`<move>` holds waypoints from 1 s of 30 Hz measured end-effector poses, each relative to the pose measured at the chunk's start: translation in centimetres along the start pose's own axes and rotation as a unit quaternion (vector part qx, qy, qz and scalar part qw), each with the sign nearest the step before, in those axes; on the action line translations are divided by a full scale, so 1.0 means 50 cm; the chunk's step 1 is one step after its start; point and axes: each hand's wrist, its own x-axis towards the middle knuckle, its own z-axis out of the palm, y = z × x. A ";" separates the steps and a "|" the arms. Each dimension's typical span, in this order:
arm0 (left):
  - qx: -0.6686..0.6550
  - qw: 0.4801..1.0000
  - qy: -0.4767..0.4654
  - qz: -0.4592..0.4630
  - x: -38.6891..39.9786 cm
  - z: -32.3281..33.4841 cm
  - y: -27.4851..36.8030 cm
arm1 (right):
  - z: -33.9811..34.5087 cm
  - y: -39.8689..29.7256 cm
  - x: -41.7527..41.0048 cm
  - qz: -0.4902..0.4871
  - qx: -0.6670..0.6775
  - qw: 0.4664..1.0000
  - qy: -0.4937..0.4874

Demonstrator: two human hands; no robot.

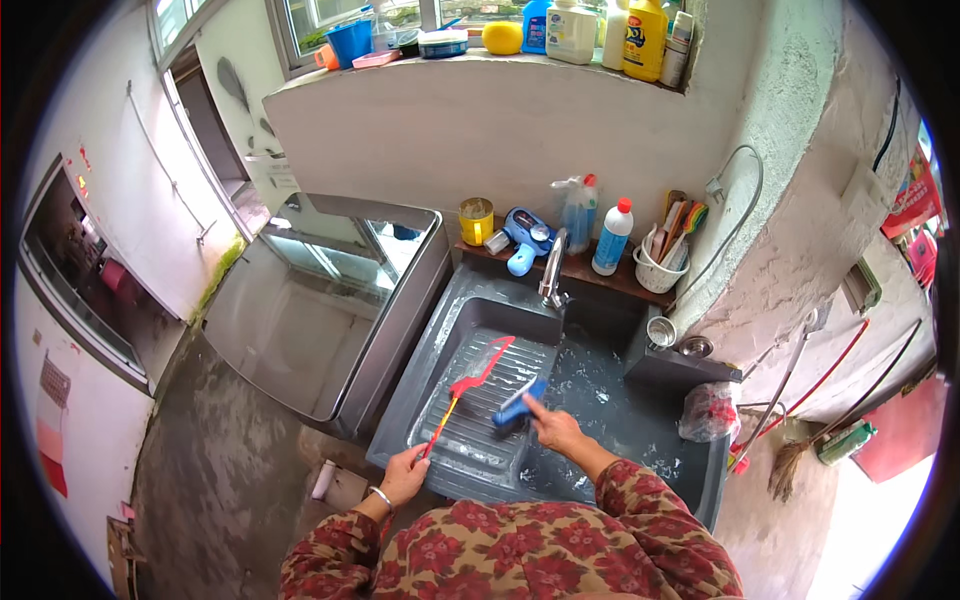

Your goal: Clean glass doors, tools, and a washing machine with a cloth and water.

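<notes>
My left hand [406, 474], with a bangle at the wrist, grips the red and yellow handle of what looks like a fly swatter [471, 382]. Its red head lies over the ribbed washboard [480, 435] moulded into the left part of a dark grey laundry sink [390, 429]. In my right hand [556, 429] is a blue scrub brush [519, 403], blurred, just right of the swatter and over the ribs. White suds streak the washboard and the deeper basin [592, 390].
A chrome faucet [551, 274] rises behind the washboard. Along the back ledge stand a yellow mug [476, 223], a red-capped bottle [613, 238] and a white basket of brushes [660, 268]. To the left is a glass-topped washing machine [300, 315]. A plastic bag [709, 412] hangs at the right rim.
</notes>
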 end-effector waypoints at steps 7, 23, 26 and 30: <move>-0.033 0.999 0.009 -0.001 0.001 0.004 0.006 | 0.019 0.019 0.008 -0.006 -0.063 0.997 -0.053; 0.005 1.000 0.023 0.013 0.010 0.001 -0.008 | 0.024 0.025 -0.020 -0.018 -0.018 1.000 0.002; 0.024 1.000 0.008 0.018 0.001 0.005 0.000 | 0.031 0.015 -0.027 0.009 -0.021 1.000 -0.010; 0.035 0.999 0.004 0.023 0.013 0.002 0.007 | 0.024 0.008 -0.018 -0.009 -0.023 0.999 0.022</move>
